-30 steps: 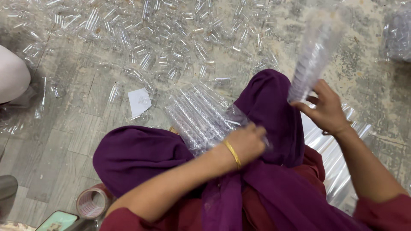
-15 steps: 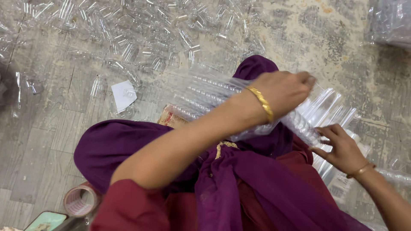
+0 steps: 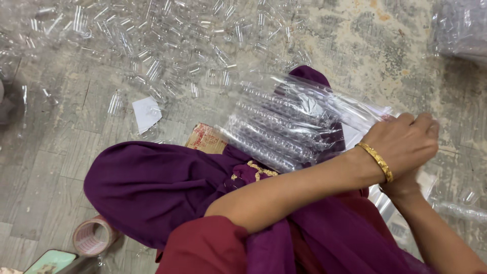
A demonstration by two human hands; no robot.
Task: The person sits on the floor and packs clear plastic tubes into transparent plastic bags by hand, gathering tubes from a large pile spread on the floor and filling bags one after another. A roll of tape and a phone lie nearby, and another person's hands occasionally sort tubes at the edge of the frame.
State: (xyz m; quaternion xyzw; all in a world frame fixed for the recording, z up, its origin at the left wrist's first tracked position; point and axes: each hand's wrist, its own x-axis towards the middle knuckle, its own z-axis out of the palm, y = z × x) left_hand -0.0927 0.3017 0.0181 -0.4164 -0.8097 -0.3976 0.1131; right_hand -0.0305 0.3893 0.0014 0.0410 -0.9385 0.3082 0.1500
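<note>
A clear plastic bag (image 3: pixel 284 127) packed with rows of small clear tubes lies across my lap on purple cloth (image 3: pixel 152 187). My left hand (image 3: pixel 403 142), wearing a gold bangle, reaches across my body and has its fingers closed on the bag's loose end at the right. My right hand (image 3: pixel 403 189) sits directly beneath the left one. Only its wrist and heel show, so its fingers are hidden.
Many loose clear tubes (image 3: pixel 177 45) are scattered over the stone floor ahead. A white paper scrap (image 3: pixel 146 112), a printed cardboard piece (image 3: pixel 205 138), a tape roll (image 3: pixel 94 236) and a teal flat object (image 3: pixel 50 261) lie to my left. Another filled bag (image 3: pixel 459 28) is at the top right.
My right hand came down from holding a row of tubes up high. My left hand swept right along the bag to its end, and now covers the right hand.
</note>
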